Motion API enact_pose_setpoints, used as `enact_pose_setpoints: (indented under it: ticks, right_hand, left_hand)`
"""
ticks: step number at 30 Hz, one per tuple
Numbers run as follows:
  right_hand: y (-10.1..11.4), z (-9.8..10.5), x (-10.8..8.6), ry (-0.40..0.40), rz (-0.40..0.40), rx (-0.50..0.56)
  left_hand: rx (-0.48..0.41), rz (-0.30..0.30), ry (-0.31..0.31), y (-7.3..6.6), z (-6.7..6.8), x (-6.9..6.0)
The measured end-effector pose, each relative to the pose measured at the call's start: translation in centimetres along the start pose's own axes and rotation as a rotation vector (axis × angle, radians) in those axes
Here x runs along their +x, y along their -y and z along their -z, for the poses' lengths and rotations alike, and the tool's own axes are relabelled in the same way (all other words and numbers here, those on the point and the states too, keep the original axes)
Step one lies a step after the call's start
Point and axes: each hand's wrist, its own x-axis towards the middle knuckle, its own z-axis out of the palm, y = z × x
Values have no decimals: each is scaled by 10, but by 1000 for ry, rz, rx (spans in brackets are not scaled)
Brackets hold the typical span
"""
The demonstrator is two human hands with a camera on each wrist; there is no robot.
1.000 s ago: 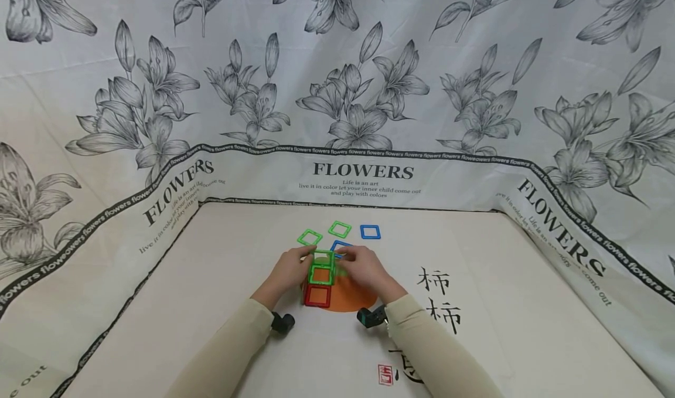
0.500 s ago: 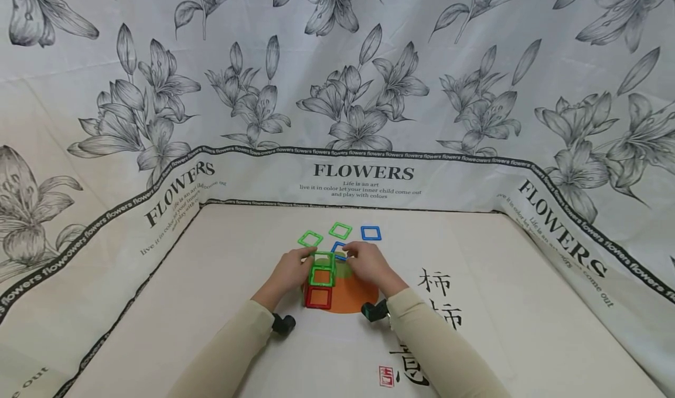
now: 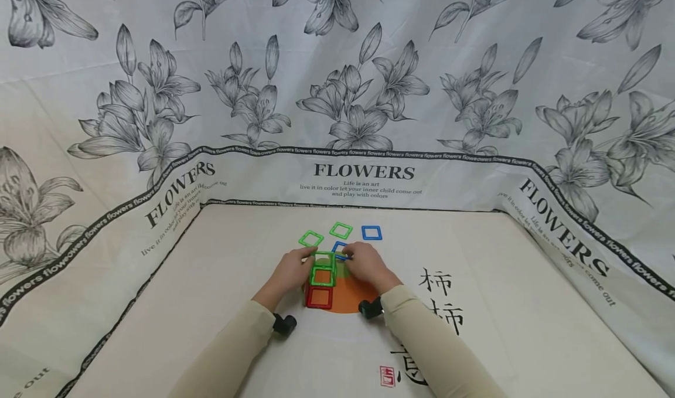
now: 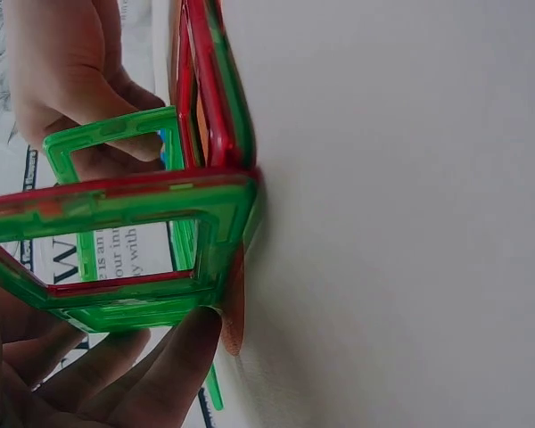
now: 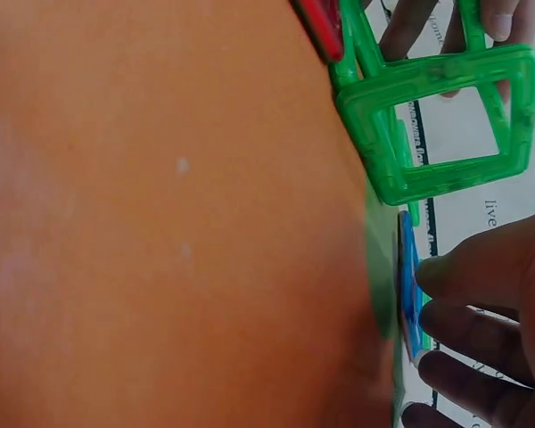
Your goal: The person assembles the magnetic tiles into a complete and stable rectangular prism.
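Small see-through magnetic tile frames are joined into a boxy shape, with green tiles (image 3: 323, 267) behind a red tile (image 3: 319, 307). My left hand (image 3: 285, 275) holds the left and back of this shape; in the left wrist view its fingers (image 4: 174, 366) lie against a green frame (image 4: 227, 227). To the right, my right hand (image 3: 366, 264) has thumb and fingers at a blue tile (image 5: 407, 285) and pinches its edge. That tile lies low beside the shape, partly covered by the fingers. In the right wrist view one green frame (image 5: 441, 65) stands out from the shape.
Behind the hands lie two loose green tiles, a left one (image 3: 302, 239) and a middle one (image 3: 337, 224), plus another blue tile (image 3: 371, 238). The printed cloth has an orange disc (image 3: 350, 298) under the shape and black characters (image 3: 436, 282). A flowered curtain (image 3: 364, 181) encloses the table.
My right hand has moved from the green tiles' right side to the blue tile just behind. The left hand keeps its place at the joined tiles.
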Motion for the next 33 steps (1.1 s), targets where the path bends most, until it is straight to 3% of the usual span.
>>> enact_pose_setpoints:
  ticks: [11,22,33]
  right_hand:
    - [9,-6,10,-25,67,-113]
    - [15,-7,14,4,35,-189]
    - [19,-4,13,53,0,-174]
  left_hand:
    - [1,-1,-7,-1,0,0]
    - [-1,7,4,0,0,-1]
    - [-7,-4,7,1,1,-1]
